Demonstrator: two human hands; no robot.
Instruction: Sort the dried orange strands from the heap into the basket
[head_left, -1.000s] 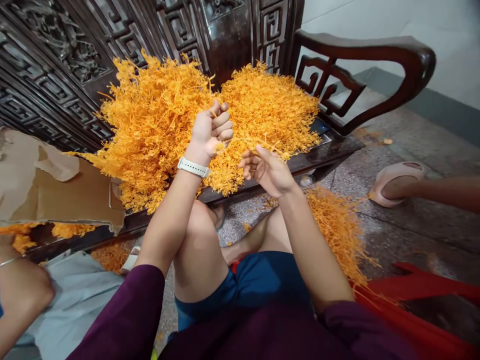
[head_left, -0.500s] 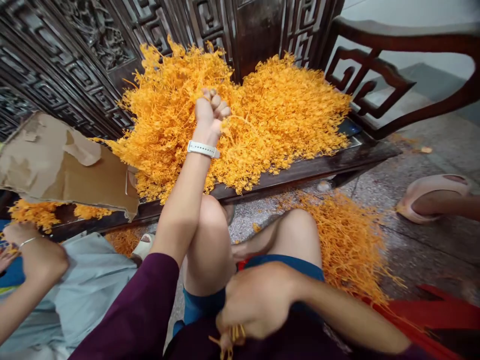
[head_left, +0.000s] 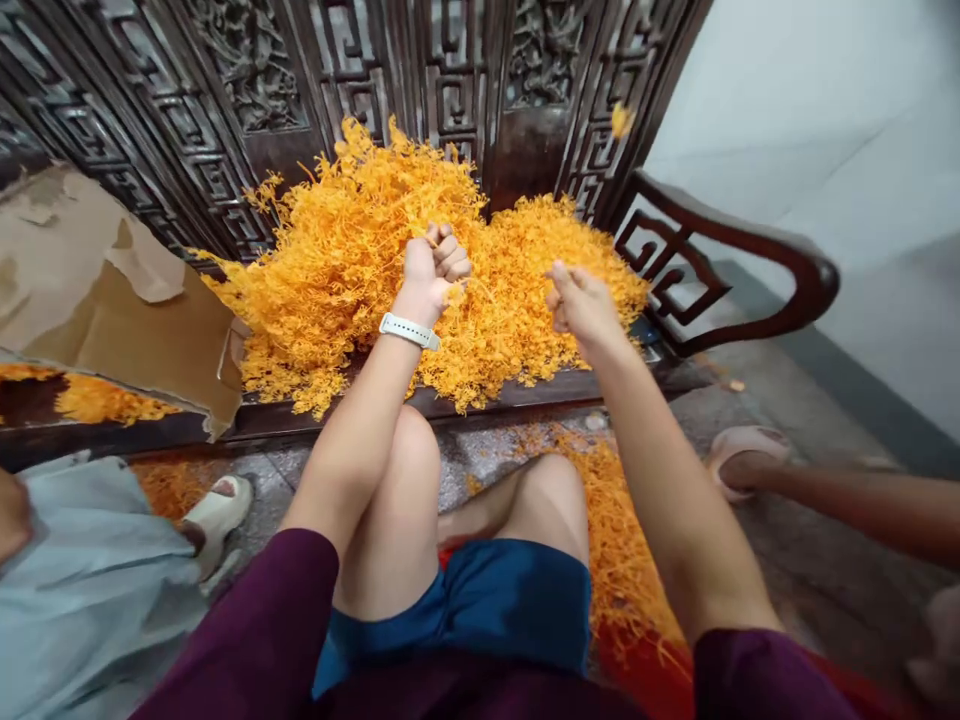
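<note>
A big heap of frilly orange sprigs [head_left: 360,250] lies on a dark wooden bench, against its carved back. My left hand [head_left: 437,265], with a white band at the wrist, is a closed fist at the middle of the heap. A thin orange sprig shows at its fingers and below the palm. To the right, my right hand [head_left: 581,305] is held over the lower pile with fingers pinched together. What it holds, if anything, is hidden. A small blurred orange piece [head_left: 622,121] hangs in the air above and to the right.
Torn cardboard [head_left: 142,320] stands on the bench at left. A curved armrest [head_left: 765,270] closes the right end. Orange stems [head_left: 622,530] lie on the floor beside my right leg, near something red [head_left: 649,680]. Other people's legs are at both sides.
My right hand has risen from my lap, where it gripped several orange stems, to the heap. Those stems no longer show in it. My left hand stays closed at the heap; the view has shifted.
</note>
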